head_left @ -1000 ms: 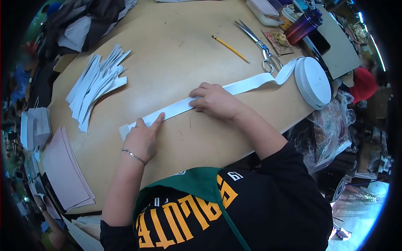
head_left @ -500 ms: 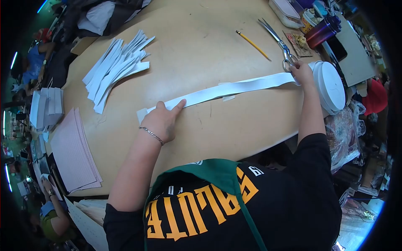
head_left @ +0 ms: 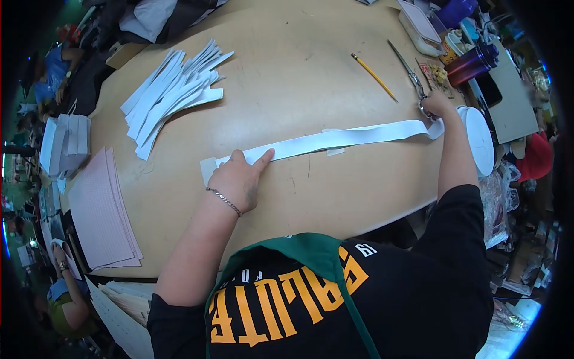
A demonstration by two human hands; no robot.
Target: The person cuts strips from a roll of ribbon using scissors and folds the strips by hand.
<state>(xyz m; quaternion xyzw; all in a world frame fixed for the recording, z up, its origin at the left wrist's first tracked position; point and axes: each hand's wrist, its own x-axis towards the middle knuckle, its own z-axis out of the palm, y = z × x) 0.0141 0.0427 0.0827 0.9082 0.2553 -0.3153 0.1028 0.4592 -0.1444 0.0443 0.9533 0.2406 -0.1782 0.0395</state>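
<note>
A white band lies across the table, running from tape near my left hand to the white roll at the right. My left hand presses the band's left end flat, index finger stretched out along it. My right hand is closed around the handles of the metal scissors, whose blades point up and away. Beside the scissors lies a yellow pencil. Small pieces of tape show at the band's middle.
Cut white strips lie in a pile at the upper left, with pink sheets below. A purple bottle, a phone and a plastic container are at the upper right. Other people sit at far left.
My right hand has moved from the middle of the band to the right and has taken hold of the scissors' handles. My left hand stays on the band's left end. The view has shifted.
</note>
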